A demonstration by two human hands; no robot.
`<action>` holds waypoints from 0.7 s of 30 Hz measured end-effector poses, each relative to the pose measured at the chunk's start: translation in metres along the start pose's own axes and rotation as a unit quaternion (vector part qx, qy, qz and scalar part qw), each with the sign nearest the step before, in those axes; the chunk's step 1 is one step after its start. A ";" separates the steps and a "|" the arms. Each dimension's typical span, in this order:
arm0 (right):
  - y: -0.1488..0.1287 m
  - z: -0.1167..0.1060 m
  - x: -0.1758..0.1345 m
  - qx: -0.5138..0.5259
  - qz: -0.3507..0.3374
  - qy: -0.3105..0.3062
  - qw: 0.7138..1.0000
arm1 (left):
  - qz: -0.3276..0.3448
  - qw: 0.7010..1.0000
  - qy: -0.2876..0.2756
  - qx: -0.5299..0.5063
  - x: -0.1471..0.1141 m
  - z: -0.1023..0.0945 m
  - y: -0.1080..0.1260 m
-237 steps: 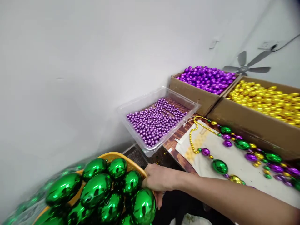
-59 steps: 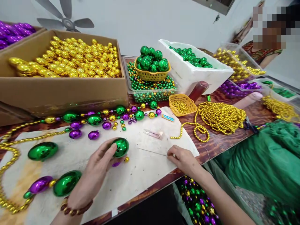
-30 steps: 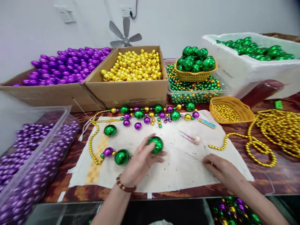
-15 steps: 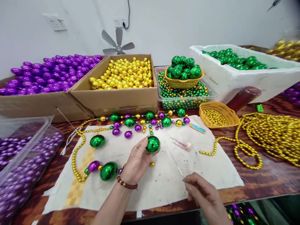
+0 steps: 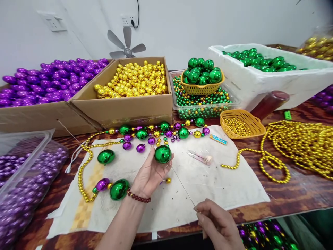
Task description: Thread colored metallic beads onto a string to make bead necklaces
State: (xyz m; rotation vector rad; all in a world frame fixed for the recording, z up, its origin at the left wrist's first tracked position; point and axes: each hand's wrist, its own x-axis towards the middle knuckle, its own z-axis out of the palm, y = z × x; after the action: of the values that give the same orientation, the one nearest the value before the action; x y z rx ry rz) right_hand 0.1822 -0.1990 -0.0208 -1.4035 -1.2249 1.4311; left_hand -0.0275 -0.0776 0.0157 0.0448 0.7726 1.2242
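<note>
My left hand [image 5: 151, 173], palm up with a beaded bracelet at the wrist, has its fingers round a large shiny green bead [image 5: 163, 154] above the white cloth. My right hand [image 5: 214, 222] pinches a thin needle-like wire [image 5: 184, 187] that runs up to the left hand, its far end near the green bead. Whether it enters the bead I cannot tell. Left of the hand lies a strand with another big green bead [image 5: 119, 189] and a purple bead [image 5: 103, 184]. A loose green bead [image 5: 106, 157] rests further back on the cloth.
Thread snips [image 5: 199, 157] lie on the cloth [image 5: 223, 187]. Behind are a finished-looking bead strand [image 5: 142, 134] and cardboard boxes of purple and gold beads [image 5: 132, 80]. At right sit an orange basket [image 5: 256, 130], coiled gold beads [image 5: 299, 146] and a white foam box [image 5: 249, 81].
The left hand has turned more palm up with the green bead. The right hand has moved slightly down and left, bringing the wire's far end to the left hand. The view has shifted a little.
</note>
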 end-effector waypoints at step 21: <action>-0.035 0.021 0.109 0.413 -0.015 0.061 0.909 | 0.315 0.737 -0.140 0.581 -0.035 0.001 -0.065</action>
State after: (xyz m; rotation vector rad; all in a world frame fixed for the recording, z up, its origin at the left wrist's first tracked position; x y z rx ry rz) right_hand 0.1480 -0.0883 -0.0154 -0.8489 -0.4368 1.5416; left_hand 0.0223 -0.1309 0.0067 1.6095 1.1926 1.1089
